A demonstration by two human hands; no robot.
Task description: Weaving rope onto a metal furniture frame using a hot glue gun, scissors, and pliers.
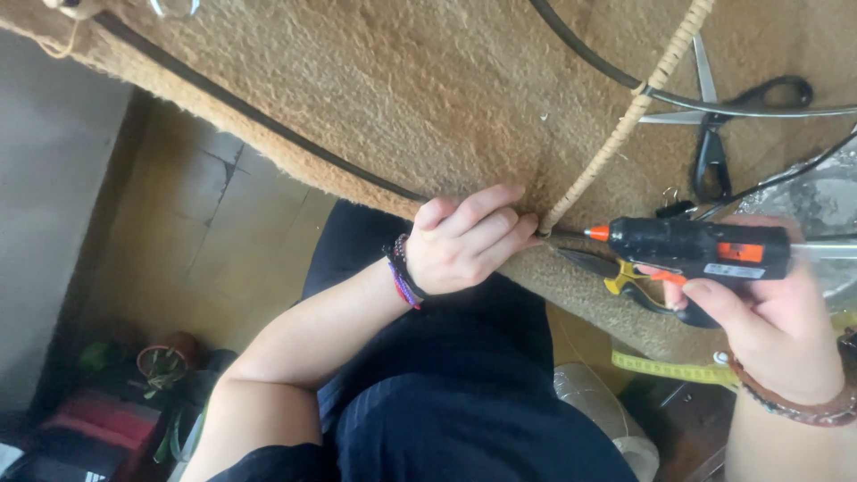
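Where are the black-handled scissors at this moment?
In the head view, the scissors lie upper right on the tan rug, above the glue gun in the right hand.

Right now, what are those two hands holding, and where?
The right hand holds a black glue gun by its handle. The left hand pinches the end of the cord-wrapped wire.

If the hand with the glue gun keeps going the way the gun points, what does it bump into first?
The right hand points the glue gun leftward. Its orange tip would probably first meet the end of the cord-wrapped rod, pinched by the left hand's fingers. Depth is hard to judge.
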